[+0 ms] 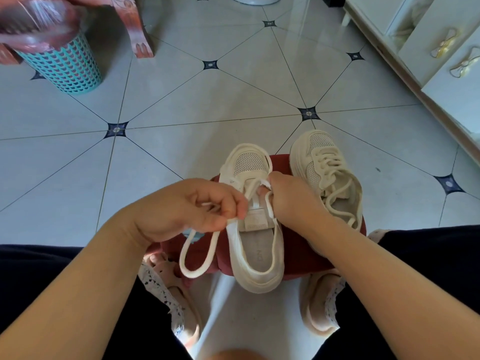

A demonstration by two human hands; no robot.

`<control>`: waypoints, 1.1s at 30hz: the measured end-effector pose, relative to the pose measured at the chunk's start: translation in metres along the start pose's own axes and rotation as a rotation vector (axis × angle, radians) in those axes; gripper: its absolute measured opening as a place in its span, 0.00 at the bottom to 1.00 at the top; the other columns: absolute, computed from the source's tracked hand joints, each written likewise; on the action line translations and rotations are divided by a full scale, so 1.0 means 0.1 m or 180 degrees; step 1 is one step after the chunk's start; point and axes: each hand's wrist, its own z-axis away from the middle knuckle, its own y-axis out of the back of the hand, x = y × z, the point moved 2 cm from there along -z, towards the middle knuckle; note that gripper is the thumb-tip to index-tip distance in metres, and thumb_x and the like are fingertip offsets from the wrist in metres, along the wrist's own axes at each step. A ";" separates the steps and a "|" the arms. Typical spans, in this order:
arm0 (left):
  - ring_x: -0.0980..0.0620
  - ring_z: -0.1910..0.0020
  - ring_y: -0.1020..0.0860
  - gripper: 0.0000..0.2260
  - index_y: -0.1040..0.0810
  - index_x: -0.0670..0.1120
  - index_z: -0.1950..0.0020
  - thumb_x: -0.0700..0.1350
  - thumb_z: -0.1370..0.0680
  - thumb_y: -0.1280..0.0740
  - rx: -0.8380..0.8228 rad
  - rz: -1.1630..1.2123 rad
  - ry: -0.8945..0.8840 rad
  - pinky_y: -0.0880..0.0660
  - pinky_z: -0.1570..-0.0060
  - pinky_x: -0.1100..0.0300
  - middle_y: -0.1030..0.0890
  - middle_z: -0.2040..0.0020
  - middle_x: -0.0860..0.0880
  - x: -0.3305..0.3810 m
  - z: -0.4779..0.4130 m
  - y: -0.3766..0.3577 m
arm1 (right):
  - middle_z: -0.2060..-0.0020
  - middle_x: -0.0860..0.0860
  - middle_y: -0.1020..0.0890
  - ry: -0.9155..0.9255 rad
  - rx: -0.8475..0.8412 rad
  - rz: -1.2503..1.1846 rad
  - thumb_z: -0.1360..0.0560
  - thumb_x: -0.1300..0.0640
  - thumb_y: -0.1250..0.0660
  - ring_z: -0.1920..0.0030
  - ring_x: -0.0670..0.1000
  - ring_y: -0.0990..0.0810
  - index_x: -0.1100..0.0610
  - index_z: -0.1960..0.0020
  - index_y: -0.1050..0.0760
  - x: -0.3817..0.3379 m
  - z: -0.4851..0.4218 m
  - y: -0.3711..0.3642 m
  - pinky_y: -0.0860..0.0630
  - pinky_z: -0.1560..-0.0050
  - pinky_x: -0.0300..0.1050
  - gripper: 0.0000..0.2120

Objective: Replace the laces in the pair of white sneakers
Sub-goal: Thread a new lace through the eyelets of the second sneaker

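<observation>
Closely flanking the sneaker (249, 162), hands (181, 209) (291, 201) pinch lace (183, 255).

— What was the sneaker (246, 162) like?
— Matt cream, its toe panel perforated mesh; my lace (212, 246) was matt woven cloth.
— And around you?
— Glossy, smooth floor (181, 100) tiles; a teal plastic basket (67, 68).
</observation>
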 end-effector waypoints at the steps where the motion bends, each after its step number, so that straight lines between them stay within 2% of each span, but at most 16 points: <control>1: 0.53 0.66 0.29 0.02 0.23 0.48 0.67 0.43 0.37 0.31 -0.0160 0.0236 0.0052 0.38 0.64 0.53 0.22 0.59 0.53 -0.01 0.01 0.00 | 0.67 0.50 0.29 -0.0014 -0.0035 -0.0010 0.20 0.52 0.44 0.66 0.49 0.31 0.58 0.55 0.34 0.00 -0.01 0.00 0.41 0.72 0.41 0.09; 3: 0.51 0.72 0.38 0.07 0.23 0.47 0.67 0.45 0.38 0.25 -0.0275 0.0675 0.0195 0.45 0.69 0.50 0.23 0.60 0.50 0.00 0.02 0.04 | 0.65 0.50 0.27 -0.0073 -0.0090 -0.0156 0.20 0.53 0.43 0.65 0.49 0.30 0.59 0.55 0.32 0.04 -0.04 0.00 0.40 0.67 0.41 0.10; 5: 0.50 0.72 0.44 0.07 0.22 0.47 0.67 0.46 0.36 0.25 0.0137 0.0659 0.0442 0.44 0.73 0.58 0.22 0.59 0.47 0.00 -0.04 0.06 | 0.67 0.48 0.30 -0.0201 -0.0142 -0.0385 0.21 0.52 0.43 0.68 0.46 0.33 0.57 0.59 0.34 0.09 -0.06 0.01 0.36 0.64 0.33 0.12; 6: 0.52 0.73 0.44 0.04 0.22 0.47 0.67 0.43 0.34 0.28 0.0467 0.0531 0.0566 0.44 0.75 0.62 0.22 0.59 0.44 0.00 -0.09 0.06 | 0.68 0.47 0.31 -0.0265 -0.0160 -0.0515 0.21 0.51 0.42 0.68 0.45 0.34 0.57 0.61 0.34 0.11 -0.07 0.02 0.35 0.64 0.29 0.13; 8: 0.56 0.75 0.40 0.07 0.25 0.47 0.69 0.38 0.32 0.32 0.1110 0.0099 0.0704 0.43 0.75 0.64 0.24 0.61 0.39 0.00 -0.22 0.03 | 0.68 0.48 0.31 -0.0341 -0.0155 -0.0698 0.21 0.52 0.41 0.67 0.47 0.33 0.59 0.59 0.32 0.15 -0.08 0.01 0.35 0.66 0.26 0.12; 10: 0.58 0.76 0.36 0.08 0.28 0.47 0.67 0.37 0.30 0.34 0.1518 -0.0651 0.0663 0.40 0.74 0.65 0.23 0.66 0.44 -0.02 -0.35 -0.05 | 0.69 0.47 0.31 -0.0366 -0.0109 -0.0687 0.21 0.52 0.41 0.67 0.48 0.33 0.59 0.59 0.32 0.15 -0.07 0.01 0.35 0.66 0.25 0.12; 12: 0.60 0.75 0.33 0.09 0.30 0.51 0.67 0.39 0.30 0.35 0.1803 -0.1661 0.0556 0.36 0.74 0.70 0.26 0.72 0.55 -0.01 -0.46 -0.10 | 0.70 0.47 0.32 -0.0394 -0.0145 -0.0673 0.21 0.51 0.42 0.68 0.48 0.32 0.58 0.61 0.34 0.15 -0.08 0.01 0.34 0.67 0.27 0.14; 15: 0.59 0.69 0.31 0.08 0.29 0.55 0.66 0.45 0.29 0.35 0.1782 -0.2627 0.0485 0.34 0.68 0.68 0.29 0.71 0.57 -0.01 -0.52 -0.11 | 0.70 0.48 0.32 -0.0462 -0.0362 -0.0786 0.22 0.52 0.43 0.67 0.50 0.32 0.56 0.65 0.36 0.17 -0.09 0.01 0.37 0.69 0.35 0.15; 18: 0.60 0.69 0.31 0.03 0.26 0.57 0.60 0.52 0.28 0.33 0.1804 -0.2856 0.0517 0.36 0.67 0.64 0.31 0.71 0.58 -0.05 -0.48 -0.01 | 0.70 0.49 0.30 -0.0504 -0.0281 -0.1227 0.22 0.49 0.42 0.70 0.48 0.32 0.58 0.63 0.32 0.17 -0.05 0.04 0.34 0.66 0.41 0.16; 20: 0.61 0.67 0.31 0.11 0.30 0.57 0.54 0.55 0.30 0.31 0.1913 -0.2847 0.0520 0.37 0.67 0.62 0.30 0.69 0.57 -0.09 -0.45 0.05 | 0.69 0.49 0.28 -0.0453 -0.0190 -0.1227 0.22 0.49 0.41 0.69 0.47 0.31 0.60 0.59 0.29 0.15 -0.03 0.07 0.33 0.65 0.41 0.15; 22: 0.61 0.67 0.31 0.18 0.34 0.56 0.52 0.57 0.33 0.29 0.1975 -0.2804 0.0523 0.37 0.68 0.62 0.29 0.68 0.56 -0.11 -0.44 0.06 | 0.70 0.49 0.27 -0.0575 0.0039 -0.1431 0.23 0.52 0.40 0.69 0.47 0.31 0.58 0.61 0.29 0.13 -0.05 0.15 0.34 0.67 0.41 0.12; 23: 0.60 0.67 0.31 0.19 0.35 0.55 0.52 0.58 0.34 0.28 0.2004 -0.2803 0.0547 0.37 0.69 0.62 0.29 0.68 0.56 -0.13 -0.43 0.05 | 0.72 0.49 0.29 -0.0759 0.0184 -0.1851 0.23 0.54 0.40 0.71 0.47 0.33 0.57 0.64 0.30 0.13 -0.07 0.20 0.36 0.70 0.41 0.12; 25: 0.60 0.67 0.30 0.19 0.34 0.55 0.55 0.60 0.35 0.28 0.2073 -0.2816 0.0668 0.36 0.69 0.61 0.29 0.67 0.56 -0.14 -0.43 0.06 | 0.75 0.49 0.32 -0.1306 0.0313 -0.3375 0.23 0.57 0.41 0.77 0.46 0.36 0.56 0.66 0.33 0.16 -0.11 0.30 0.39 0.76 0.38 0.13; 27: 0.58 0.65 0.29 0.17 0.34 0.55 0.61 0.61 0.35 0.29 0.2094 -0.2842 0.0851 0.35 0.66 0.59 0.28 0.66 0.57 -0.14 -0.42 0.09 | 0.73 0.50 0.28 -0.1747 0.0452 -0.4515 0.23 0.60 0.41 0.80 0.44 0.35 0.56 0.66 0.33 0.18 -0.12 0.34 0.39 0.79 0.35 0.13; 31: 0.54 0.61 0.29 0.07 0.28 0.55 0.62 0.55 0.28 0.33 0.1936 -0.3149 0.0855 0.34 0.62 0.59 0.29 0.66 0.56 -0.14 -0.46 0.09 | 0.62 0.57 0.19 -0.1825 0.0392 -0.5640 0.24 0.65 0.42 0.78 0.45 0.28 0.59 0.67 0.33 0.10 -0.08 0.29 0.35 0.78 0.33 0.13; 33: 0.54 0.61 0.29 0.05 0.26 0.53 0.61 0.52 0.27 0.34 0.2019 -0.3118 0.0687 0.36 0.63 0.60 0.28 0.65 0.55 -0.15 -0.49 0.05 | 0.63 0.56 0.17 -0.1631 0.0107 -0.5859 0.23 0.64 0.42 0.78 0.46 0.26 0.58 0.65 0.33 0.06 -0.07 0.28 0.35 0.77 0.34 0.12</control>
